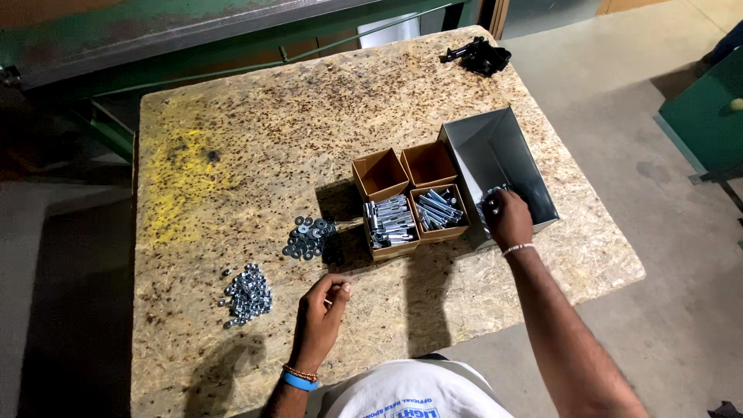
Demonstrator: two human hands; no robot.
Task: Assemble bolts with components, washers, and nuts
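Note:
My right hand [508, 219] reaches into the near end of a grey metal bin [507, 151] and closes around silver bolts [487, 199] lying there. My left hand [321, 311] rests on the wooden tabletop [255, 131] near the front edge, fingers loosely curled, thumb and forefinger pinched; whether a small part sits between them cannot be told. Left of the bin stand two small cardboard boxes [402, 203], each holding silver bolts in its near half. A pile of dark washers [309, 238] lies left of the boxes, and a pile of silver nuts [246, 295] lies nearer the left hand.
A black tool or clamp [480, 56] lies at the table's far right corner. A green metal frame [193, 46] runs behind the table. Yellow paint [182, 174] stains the tabletop at left. Concrete floor [635, 116] spreads to the right, with a green machine [704, 116] at the edge.

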